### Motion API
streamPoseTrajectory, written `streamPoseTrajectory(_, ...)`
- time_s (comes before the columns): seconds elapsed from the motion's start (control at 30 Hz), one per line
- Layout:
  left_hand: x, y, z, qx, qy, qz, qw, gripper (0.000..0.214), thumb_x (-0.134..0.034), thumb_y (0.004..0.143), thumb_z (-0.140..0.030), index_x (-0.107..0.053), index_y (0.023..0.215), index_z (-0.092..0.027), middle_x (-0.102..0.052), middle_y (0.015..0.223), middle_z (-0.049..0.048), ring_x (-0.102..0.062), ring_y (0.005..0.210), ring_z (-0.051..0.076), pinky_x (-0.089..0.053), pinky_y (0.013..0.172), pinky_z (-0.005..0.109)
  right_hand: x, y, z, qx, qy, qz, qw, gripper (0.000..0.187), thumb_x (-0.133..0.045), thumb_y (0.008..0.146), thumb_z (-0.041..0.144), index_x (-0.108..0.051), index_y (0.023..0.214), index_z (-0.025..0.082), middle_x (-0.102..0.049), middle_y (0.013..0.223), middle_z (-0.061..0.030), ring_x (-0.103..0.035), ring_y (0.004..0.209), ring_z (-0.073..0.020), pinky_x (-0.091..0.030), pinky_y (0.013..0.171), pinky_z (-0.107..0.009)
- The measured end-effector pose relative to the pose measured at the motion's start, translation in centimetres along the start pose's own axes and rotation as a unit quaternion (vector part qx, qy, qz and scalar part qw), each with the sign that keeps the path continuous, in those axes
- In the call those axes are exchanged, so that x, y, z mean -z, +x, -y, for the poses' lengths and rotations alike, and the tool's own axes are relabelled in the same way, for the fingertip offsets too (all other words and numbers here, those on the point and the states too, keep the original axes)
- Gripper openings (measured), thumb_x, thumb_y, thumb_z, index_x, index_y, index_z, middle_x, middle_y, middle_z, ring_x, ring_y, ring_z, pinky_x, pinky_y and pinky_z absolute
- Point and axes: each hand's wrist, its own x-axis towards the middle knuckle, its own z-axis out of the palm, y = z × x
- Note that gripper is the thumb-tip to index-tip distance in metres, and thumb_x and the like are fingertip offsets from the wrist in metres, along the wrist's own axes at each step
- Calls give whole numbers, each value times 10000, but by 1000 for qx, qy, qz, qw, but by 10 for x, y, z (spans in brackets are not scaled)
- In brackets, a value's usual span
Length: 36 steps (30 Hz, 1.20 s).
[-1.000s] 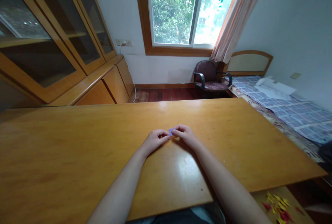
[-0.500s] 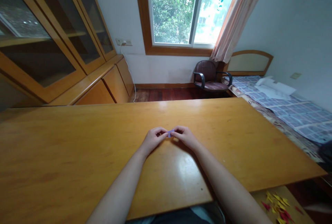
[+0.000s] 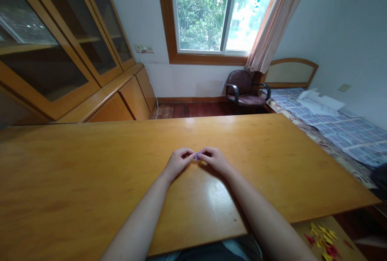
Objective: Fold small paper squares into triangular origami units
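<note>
A small piece of purple paper [image 3: 197, 156] is pinched between my two hands, just above the middle of the wooden table [image 3: 90, 172]. My left hand [image 3: 180, 162] grips its left end with thumb and fingertips. On the other side, my right hand [image 3: 215, 159] pinches the right end, thumb in front. Most of the paper is covered by my fingers, so its exact folded shape cannot be made out.
Several yellow and red folded paper pieces [image 3: 325, 239] lie on a lower board at the bottom right. Beyond the table stand a maroon armchair [image 3: 246, 88] and a bed [image 3: 338, 124]. A glass-fronted cabinet [image 3: 69, 104] lines the left side.
The right fingers have shifted very slightly to the left, and the visible bit of purple paper has changed shape a little. Both arms stay in place.
</note>
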Motion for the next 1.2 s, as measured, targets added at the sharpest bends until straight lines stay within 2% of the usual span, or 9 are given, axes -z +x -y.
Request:
streamPoseTrajectory(0.3,0,1,1,10,5,7,1000,223,-646,829,-365,-734,775,-166,-722,768,45,-630,733,180,-463,700,260,1,2,-5,0,-19,-27,999,281,-660,830,434,-733,820,163,-717,771,-38,-619,723,-182,-469,687,-288)
streamPoseTrajectory(0.53,-1,3,2,20,-3,1,1000,223,-640,819,-360,-719,756,-161,-712,744,38,-625,716,177,-461,677,254,0,3,-8,-21,2,-50,998,281,-665,810,428,-684,748,155,-643,660,-6,-550,634,-149,-411,608,-257)
streamPoseTrajectory(0.87,-2,4,-4,22,6,-2,1000,225,-634,805,-362,-714,731,-166,-711,736,37,-628,720,183,-461,679,258,-3,5,-9,20,-85,-69,994,268,-601,855,401,-605,704,180,-586,646,11,-509,638,-145,-382,607,-252)
streamPoseTrajectory(0.97,-1,4,-2,26,0,-9,1000,227,-639,798,-367,-710,724,-165,-707,732,36,-626,718,183,-461,684,258,-3,6,-10,15,-75,-64,995,260,-595,867,407,-634,741,183,-610,658,3,-540,656,-155,-404,623,-257)
streamPoseTrajectory(1.1,1,4,2,33,-21,-18,999,227,-643,792,-372,-707,737,-162,-703,738,36,-623,720,181,-463,684,258,-2,5,-8,7,-56,-38,998,244,-616,868,406,-698,848,178,-688,784,-24,-596,723,-169,-440,679,-272)
streamPoseTrajectory(1.2,0,5,4,31,-24,-16,999,230,-641,796,-373,-706,740,-160,-701,741,37,-621,723,181,-463,687,260,-2,4,-6,1,-57,-25,998,255,-622,861,403,-711,819,168,-682,756,-22,-586,705,-166,-427,664,-271)
